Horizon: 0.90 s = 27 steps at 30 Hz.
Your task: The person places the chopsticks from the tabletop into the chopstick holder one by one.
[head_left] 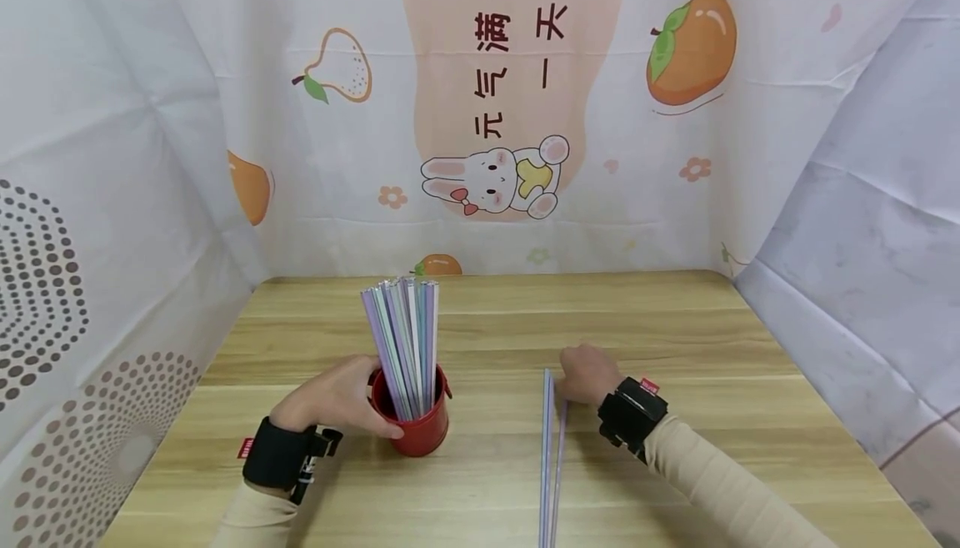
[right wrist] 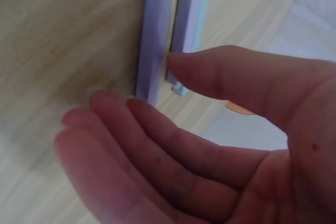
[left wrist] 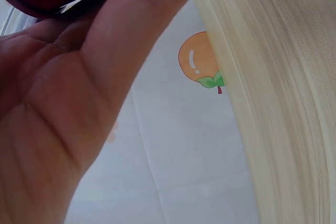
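My left hand grips a small red bucket from its left side, thumb at the front. A bundle of long, thin pastel sticks, chopstick-like, stands upright in it, leaning slightly left. To the right, a few similar sticks lie lengthwise on the table. At their far end is my right hand. In the right wrist view its thumb and fingers are apart, with the end of a purple stick between them. The thumb tip is close beside the neighbouring sticks; contact is hard to tell.
A wood-grain table spans the work area. White printed cloth hangs behind it, with more cloth at both sides. The near ends of the lying sticks run out of the head view.
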### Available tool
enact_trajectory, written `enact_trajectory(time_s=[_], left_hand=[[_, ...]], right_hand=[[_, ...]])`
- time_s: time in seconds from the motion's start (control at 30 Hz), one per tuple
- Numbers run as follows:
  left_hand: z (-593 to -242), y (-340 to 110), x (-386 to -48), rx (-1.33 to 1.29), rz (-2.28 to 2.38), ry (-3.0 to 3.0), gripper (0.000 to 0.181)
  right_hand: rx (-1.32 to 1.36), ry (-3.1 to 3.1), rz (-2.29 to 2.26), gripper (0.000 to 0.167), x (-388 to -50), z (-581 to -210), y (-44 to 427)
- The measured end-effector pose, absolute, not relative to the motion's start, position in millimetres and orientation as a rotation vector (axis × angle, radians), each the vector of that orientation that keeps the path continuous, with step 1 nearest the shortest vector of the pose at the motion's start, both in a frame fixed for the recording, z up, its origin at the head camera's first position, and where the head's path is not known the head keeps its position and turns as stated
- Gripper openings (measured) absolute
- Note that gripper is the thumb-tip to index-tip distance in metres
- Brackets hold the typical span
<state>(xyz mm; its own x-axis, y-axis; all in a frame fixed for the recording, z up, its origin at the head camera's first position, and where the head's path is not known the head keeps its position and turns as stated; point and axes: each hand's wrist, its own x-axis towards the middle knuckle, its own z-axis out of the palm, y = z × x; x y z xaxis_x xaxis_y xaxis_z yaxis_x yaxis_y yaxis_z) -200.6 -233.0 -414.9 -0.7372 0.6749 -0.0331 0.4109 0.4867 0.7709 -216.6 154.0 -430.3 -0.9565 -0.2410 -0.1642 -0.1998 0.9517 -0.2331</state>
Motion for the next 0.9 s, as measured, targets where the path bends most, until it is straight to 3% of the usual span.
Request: enact_trajectory(time_s=[0.57,0.7,0.9], left_hand=[[-415,-233,-200,0.921,1.082,2.448,0.067],[-415,-233,-200,0.925,1.086,2.446,0.068],[-415,-233,-200,0.915,1.104,2.420,0.070]], right_hand=[[-0.179,2.841,-0.437,0.030,-228,-446,153],[-0.203,2.847,-0.532,0.038,-230,-447,155],[-0.220,2.806,-0.648,0.034,-231,-439,154]])
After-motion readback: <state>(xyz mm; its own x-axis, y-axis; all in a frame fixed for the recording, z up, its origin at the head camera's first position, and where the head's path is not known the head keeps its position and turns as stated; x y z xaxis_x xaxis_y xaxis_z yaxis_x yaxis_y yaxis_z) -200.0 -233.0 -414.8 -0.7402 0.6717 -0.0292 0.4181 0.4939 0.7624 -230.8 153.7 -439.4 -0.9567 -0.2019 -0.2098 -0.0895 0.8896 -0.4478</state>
